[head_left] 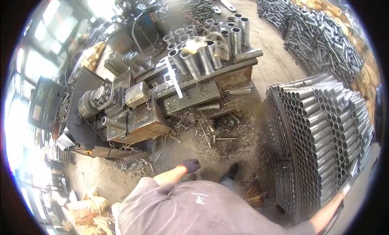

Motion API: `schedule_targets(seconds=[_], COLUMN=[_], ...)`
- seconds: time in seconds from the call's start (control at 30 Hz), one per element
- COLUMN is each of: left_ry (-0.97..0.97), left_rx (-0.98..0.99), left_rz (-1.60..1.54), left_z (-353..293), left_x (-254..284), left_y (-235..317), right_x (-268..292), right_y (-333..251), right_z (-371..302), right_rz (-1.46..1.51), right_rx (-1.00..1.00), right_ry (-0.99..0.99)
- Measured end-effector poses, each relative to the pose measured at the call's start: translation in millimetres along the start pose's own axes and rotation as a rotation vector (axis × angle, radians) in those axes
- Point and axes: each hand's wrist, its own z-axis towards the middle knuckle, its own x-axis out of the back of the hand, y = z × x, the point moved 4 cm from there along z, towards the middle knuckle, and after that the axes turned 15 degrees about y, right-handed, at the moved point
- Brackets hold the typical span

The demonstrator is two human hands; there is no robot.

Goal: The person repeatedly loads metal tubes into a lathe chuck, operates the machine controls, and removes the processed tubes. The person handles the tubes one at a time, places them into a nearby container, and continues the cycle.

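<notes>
My left hand (190,165), in a dark glove with a red cuff, hangs over the floor in front of my body. Its fingers are curled together, and nothing shows in them. To the far right my right arm reaches out to a large stack of metal tubes (314,125). There my right hand (343,192) is at the stack's near end, beside a bright tube (354,166). Glare and the picture's rim hide its fingers, so whether it grips that tube is unclear.
Ahead stands a lathe (89,103) littered with metal chips. A caliper (173,78) lies on its bed by several upright tubes (190,63) and a pale rag (195,44). A metal rack side (285,142) borders the stack. Sacks (87,208) lie at lower left.
</notes>
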Motion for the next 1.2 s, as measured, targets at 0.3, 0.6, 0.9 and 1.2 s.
schedule_targets(seconds=[0.3, 0.6, 0.9, 1.2], left_ry=[0.004, 1.074, 1.314, 1.113], left_rx=[-0.018, -0.858, 0.042, 0.179], left_rz=[-0.353, -0.117, -0.87, -1.49], left_z=[-67.3, -163.2, -256.8, -172.7], left_x=[91.3, 184.1, 264.5, 392.2], left_y=[62.7, -36.0, -292.5, -439.5], right_x=[153.8, 406.2, 645.4, 768.7], right_y=[-189.7, -595.9, -776.6, -954.7], right_z=[-348.1, -587.8, -574.9, -623.4], right_rz=[1.566, 1.42, 1.409, 1.786], right_rx=[-0.853, -0.177, 1.509, 2.23], right_ry=[-0.658, -1.833, -1.161, -0.586])
